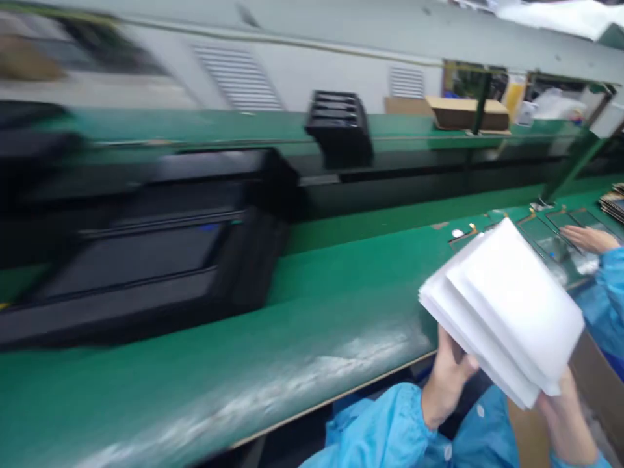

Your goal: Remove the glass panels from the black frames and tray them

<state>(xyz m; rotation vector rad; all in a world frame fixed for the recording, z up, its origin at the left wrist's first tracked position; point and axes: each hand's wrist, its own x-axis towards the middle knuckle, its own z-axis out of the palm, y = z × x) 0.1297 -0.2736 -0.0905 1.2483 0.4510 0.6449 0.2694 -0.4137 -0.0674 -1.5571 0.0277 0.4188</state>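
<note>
L hand [446, 383] & R hand [568, 426] both gripping stack of white foam sheets [502, 312], fingers [455, 364] closed on lower edges, stack held up over near edge of green desk [244, 344]. Blurred black plastic crate [146, 253] on desk to left. Co-worker's hand [589, 239], blue sleeve [607, 292], far right by glass panels [548, 240]. Cardboard box [468, 114] on upper shelf [219, 127].

black plastic crate [146, 253] on green bench [312, 312], cardboard box [468, 114] on upper shelf [195, 127]

left hand [448, 380] raised, gripping from below | right hand [568, 422] likewise
</note>
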